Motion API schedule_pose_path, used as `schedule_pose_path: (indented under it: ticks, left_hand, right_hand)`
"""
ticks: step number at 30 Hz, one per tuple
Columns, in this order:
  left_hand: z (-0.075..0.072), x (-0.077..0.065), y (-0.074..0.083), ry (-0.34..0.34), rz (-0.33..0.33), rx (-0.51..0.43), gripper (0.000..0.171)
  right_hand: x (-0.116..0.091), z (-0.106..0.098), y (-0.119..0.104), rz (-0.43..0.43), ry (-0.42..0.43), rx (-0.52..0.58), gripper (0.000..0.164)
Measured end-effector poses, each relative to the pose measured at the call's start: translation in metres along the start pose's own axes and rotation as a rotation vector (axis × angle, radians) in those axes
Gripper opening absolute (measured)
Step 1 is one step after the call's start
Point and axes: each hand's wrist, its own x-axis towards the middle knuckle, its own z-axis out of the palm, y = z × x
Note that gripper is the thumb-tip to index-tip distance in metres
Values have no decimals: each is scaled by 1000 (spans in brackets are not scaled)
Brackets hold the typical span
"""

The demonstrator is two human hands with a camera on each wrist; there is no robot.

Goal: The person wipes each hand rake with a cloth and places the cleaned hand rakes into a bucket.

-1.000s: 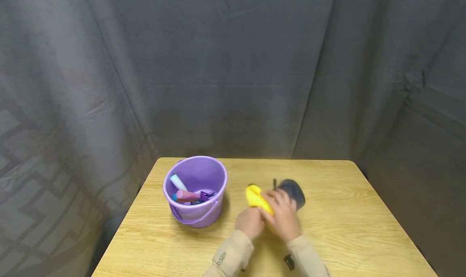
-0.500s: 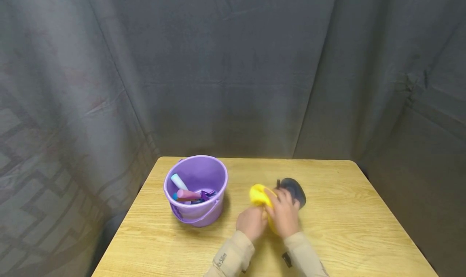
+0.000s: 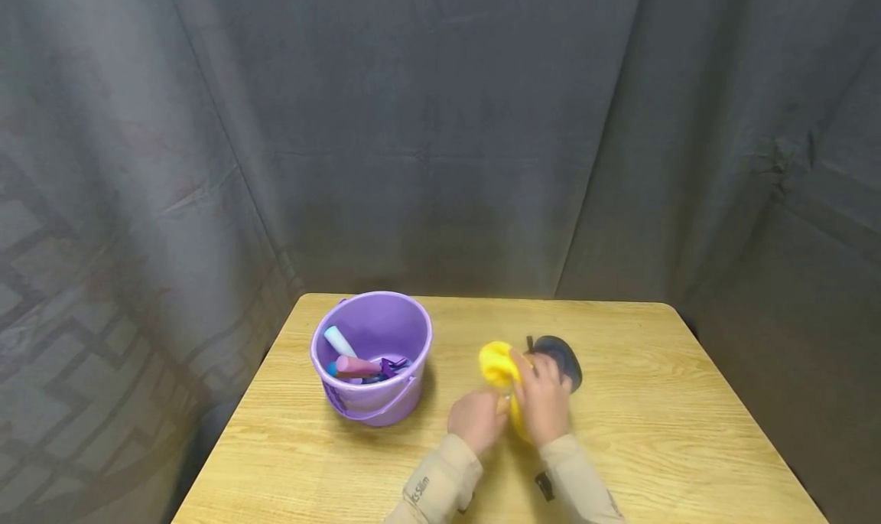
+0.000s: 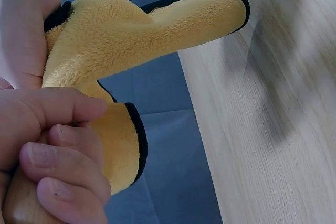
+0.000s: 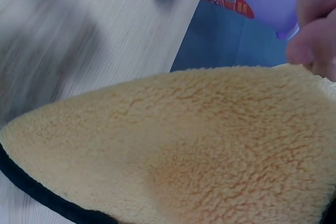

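My left hand [image 3: 476, 421] grips a light wooden handle [image 4: 23, 200], its fingers curled round it; the far end of that handle is hidden. A fuzzy yellow cloth [image 3: 497, 362] with black edging is bunched in my right hand [image 3: 547, 405], just beside the left one. In the left wrist view one flap of the cloth stretches out over the table and another hangs lower. What the cloth wraps cannot be seen. Behind the right hand lies a dark rounded object [image 3: 563, 359], partly covered by the fingers.
A purple bucket [image 3: 385, 325] stands left of the hands. Inside it are a white cylinder [image 3: 340, 341], a pink handle [image 3: 358, 366] and small purple and blue pieces. The wooden table [image 3: 661, 417] ends at a grey curtain [image 3: 440, 164].
The right hand and the yellow cloth have shifted a little to the right, and the cloth's top has bunched rounder. My left hand has stayed nearly in place.
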Motion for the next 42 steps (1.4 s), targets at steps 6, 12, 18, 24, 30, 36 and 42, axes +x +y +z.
schedule_pose_path:
  ticks: [6,12,18,24,30,36,42]
  left_hand:
    - [-1,-2,2,-20,-5,1,31]
    - [0,-3,2,-10,20,27,25]
    - [-1,-3,2,-16,21,33,31]
    - [-3,-5,3,-29,-1,10,32]
    - [-3,-6,2,-60,-18,13,20]
    - [-3,-8,2,-73,-26,22,18]
    - [-1,-7,2,-79,-18,50,16]
  right_hand:
    - [1,-1,5,25,8,11,48]
    - [0,-2,8,48,6,20,47]
    - [2,-1,12,61,41,23,44]
    - [2,-2,18,101,61,23,44]
    - [2,-3,29,122,100,13,43]
    - [3,-5,40,139,149,25,40]
    - [2,-7,46,199,151,32,39]
